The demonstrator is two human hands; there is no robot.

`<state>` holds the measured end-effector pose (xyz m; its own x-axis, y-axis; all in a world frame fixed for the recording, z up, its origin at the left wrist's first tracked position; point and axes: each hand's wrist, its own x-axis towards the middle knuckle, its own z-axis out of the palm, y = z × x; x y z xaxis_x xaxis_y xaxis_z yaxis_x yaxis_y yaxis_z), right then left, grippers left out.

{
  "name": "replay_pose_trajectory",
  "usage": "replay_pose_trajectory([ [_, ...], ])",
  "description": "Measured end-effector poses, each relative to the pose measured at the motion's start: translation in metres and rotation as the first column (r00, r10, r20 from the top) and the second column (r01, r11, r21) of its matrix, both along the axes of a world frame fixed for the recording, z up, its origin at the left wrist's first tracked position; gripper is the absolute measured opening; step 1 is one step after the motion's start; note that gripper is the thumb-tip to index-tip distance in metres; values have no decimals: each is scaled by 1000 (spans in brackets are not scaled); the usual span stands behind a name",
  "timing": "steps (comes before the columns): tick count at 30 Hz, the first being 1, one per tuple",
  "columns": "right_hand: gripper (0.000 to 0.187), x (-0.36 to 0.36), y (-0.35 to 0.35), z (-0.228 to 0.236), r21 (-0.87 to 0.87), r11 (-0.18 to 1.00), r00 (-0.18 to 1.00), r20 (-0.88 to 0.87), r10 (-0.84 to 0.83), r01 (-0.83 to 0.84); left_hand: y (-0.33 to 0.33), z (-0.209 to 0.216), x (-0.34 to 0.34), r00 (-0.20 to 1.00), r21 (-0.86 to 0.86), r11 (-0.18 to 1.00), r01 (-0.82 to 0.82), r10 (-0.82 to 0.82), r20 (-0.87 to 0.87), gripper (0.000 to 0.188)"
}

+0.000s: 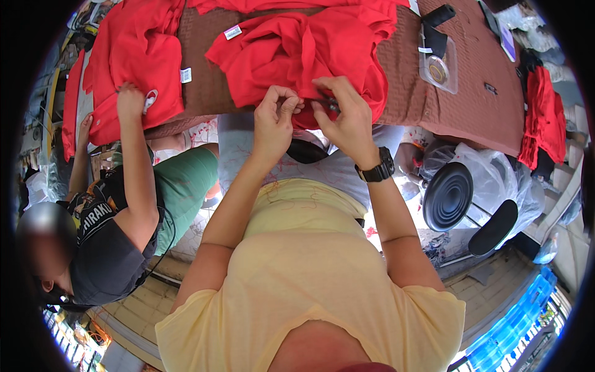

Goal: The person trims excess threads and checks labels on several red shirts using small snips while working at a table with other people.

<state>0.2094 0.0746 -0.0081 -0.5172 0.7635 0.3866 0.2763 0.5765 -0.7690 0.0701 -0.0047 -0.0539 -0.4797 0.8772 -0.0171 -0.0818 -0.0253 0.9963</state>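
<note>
A red garment with a white tag lies bunched on the brown cloth-covered table in front of me. My left hand is at its near edge, thumb and fingertips pinched together; what they hold, if anything, is too small to make out. Just to the right, my right hand curls around a small dark tool that looks like thread snips, mostly hidden by the fingers. The thumb and forefinger of that hand point toward the left hand's pinch.
At left, a co-worker in a dark shirt handles another red garment. A clear plastic tray with a tape roll stands on the brown table cover at right. Red clothing hangs beyond. A black round stool seat is below.
</note>
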Motion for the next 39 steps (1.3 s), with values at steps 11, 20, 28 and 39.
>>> replay_pose_trajectory([
  [11,19,-3,1,1,-58,998,1000,9,-16,17,13,16,-8,914,77,994,-83,106,-391,4],
  [20,19,1,1,-8,-177,984,993,-115,-3,-18,0,12,-9,978,43,986,161,-165,127,10],
  [28,36,2,-16,32,-576,805,982,-183,43,-142,-5,9,-6,982,77,995,64,-77,175,7],
  [39,57,-5,-28,4,-748,663,998,-7,59,-44,-4,8,-2,989,95,994,47,-60,136,7],
])
